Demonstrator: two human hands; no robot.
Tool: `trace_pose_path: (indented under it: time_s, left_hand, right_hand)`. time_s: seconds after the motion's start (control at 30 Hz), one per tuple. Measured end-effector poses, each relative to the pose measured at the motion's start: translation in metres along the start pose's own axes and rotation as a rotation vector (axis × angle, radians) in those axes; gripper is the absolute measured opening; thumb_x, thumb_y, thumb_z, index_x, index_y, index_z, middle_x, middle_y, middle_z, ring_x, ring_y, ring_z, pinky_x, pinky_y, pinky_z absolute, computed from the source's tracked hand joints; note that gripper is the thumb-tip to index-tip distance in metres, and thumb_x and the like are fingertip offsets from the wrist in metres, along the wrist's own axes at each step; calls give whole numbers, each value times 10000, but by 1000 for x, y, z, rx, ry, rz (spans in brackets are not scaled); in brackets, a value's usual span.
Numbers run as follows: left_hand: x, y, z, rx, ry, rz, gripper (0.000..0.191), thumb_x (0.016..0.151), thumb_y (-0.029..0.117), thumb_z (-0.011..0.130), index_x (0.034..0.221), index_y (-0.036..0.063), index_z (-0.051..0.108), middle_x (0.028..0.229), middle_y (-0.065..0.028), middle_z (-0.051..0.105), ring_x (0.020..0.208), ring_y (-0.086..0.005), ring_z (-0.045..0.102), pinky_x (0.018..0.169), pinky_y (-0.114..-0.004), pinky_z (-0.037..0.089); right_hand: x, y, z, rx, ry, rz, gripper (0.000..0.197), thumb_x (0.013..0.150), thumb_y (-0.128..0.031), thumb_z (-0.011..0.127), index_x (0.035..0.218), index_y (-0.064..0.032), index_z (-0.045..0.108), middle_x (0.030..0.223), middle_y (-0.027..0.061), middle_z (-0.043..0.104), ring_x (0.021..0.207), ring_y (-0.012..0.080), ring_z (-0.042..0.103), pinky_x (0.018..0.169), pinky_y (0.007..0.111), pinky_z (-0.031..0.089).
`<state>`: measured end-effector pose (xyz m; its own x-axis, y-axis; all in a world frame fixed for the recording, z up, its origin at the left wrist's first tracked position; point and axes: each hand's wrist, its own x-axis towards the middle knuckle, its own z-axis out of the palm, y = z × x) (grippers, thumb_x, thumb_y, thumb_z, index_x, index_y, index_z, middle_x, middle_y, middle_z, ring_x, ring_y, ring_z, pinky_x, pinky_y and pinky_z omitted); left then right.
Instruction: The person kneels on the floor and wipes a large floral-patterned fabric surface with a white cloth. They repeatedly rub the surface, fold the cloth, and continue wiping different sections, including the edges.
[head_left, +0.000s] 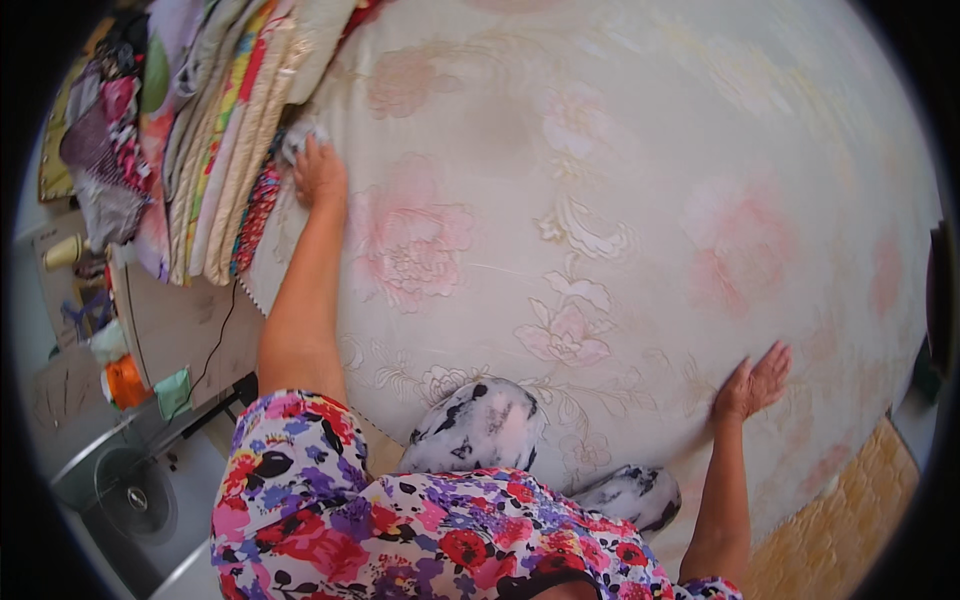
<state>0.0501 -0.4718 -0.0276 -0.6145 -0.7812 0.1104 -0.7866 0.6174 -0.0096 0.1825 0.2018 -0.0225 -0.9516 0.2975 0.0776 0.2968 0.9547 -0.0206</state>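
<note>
A pale bed cover (495, 247) with pink and beige flowers spreads in front of me, under both of my knees. My left hand (319, 176) reaches to the upper left; its fingertips touch a small bunched white-and-grey cloth (302, 141) beside a stack of folded quilts (240, 142). Whether the fingers grip that cloth I cannot tell. On the right, my right hand (752, 385) rests palm down on the cover, fingers spread, with nothing in it.
Crumpled clothes (105, 142) lie left of the quilts. A grey cabinet (184, 322) with a dark cable stands at the left, near an orange bag (126, 381) and a round fan (136, 496). A tan quilted mat (840, 517) shows at the lower right.
</note>
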Motion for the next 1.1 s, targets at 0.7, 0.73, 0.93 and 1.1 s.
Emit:
trace_pose_path:
  time_s: [0.7, 0.73, 0.93, 1.1]
  left_hand:
    - [-133, 201, -20, -148, 243, 869, 438, 903, 332, 415, 1315, 183, 421, 1338, -119, 419, 1213, -296, 393, 992, -447, 281]
    - [-156, 213, -14, -144, 268, 928, 429, 901, 313, 420, 1303, 164, 436, 1310, -114, 446, 1193, -295, 412, 969, -445, 303]
    - [-404, 248, -66, -502, -199, 1519, 363, 859, 272, 498, 1216, 209, 516, 1359, -75, 401, 1269, -259, 339, 1016, -519, 220]
    - [-370, 256, -83, -628, -285, 1815, 374, 799, 345, 570, 1152, 227, 541, 1330, -63, 426, 1265, -258, 343, 996, -509, 248]
  right_hand:
    - [2, -4, -3, 67, 13, 6, 663, 809, -396, 467, 1407, -181, 277, 1487, 49, 200, 1365, 268, 160, 1043, 585, 24]
    - [2, -5, -3, 70, 15, 7, 664, 809, -398, 468, 1407, -183, 278, 1488, 44, 198, 1366, 267, 159, 1043, 585, 25]
    - [0, 1, 0, 53, 19, 22, 663, 805, -407, 474, 1404, -193, 288, 1489, 26, 198, 1365, 259, 164, 1043, 584, 33]
    - [-1, 7, 1, 47, 19, 35, 660, 800, -409, 481, 1398, -192, 305, 1481, 29, 217, 1362, 257, 170, 1044, 583, 34]
